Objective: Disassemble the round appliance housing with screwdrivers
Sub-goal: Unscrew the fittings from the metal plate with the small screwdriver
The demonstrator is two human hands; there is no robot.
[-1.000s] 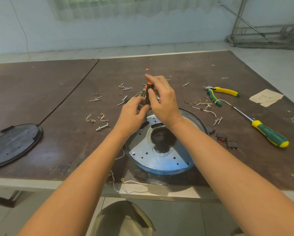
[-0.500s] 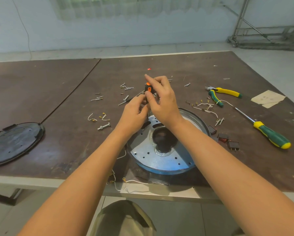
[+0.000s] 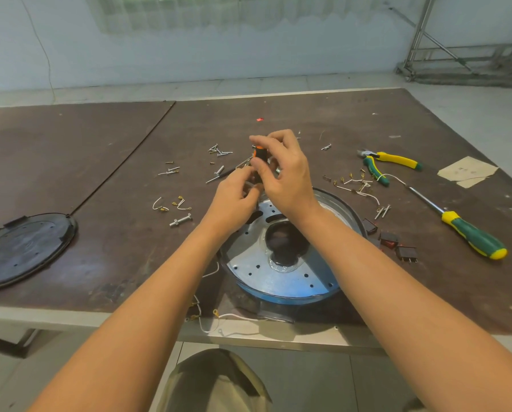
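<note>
Orange-and-black handle of a small screwdriver (image 3: 260, 153) is pinched upright between the thumb and fingertips of the right hand (image 3: 284, 173). The left hand (image 3: 236, 200) sits just left of and nearer than it, fingers curled in against the tool's lower part. Whether they grip the shaft cannot be told, as the knuckles hide it.

Both hands are raised over the far-left rim of the round appliance housing (image 3: 281, 294). It lies flat at the near edge of the table (image 3: 115, 248), its perforated metal plate facing up and a dark central opening between the two forearms.

Loose screws (image 3: 219, 151) lie scattered just beyond the hands. A bolt (image 3: 180, 220) and short wires with terminals (image 3: 355, 185) lie to either side.

Right of the housing sit small black switches (image 3: 391, 239). Farther right are a green-and-yellow screwdriver (image 3: 471, 236) and pliers (image 3: 391, 162).

A black round cover (image 3: 26, 251) lies well apart at the left edge.
</note>
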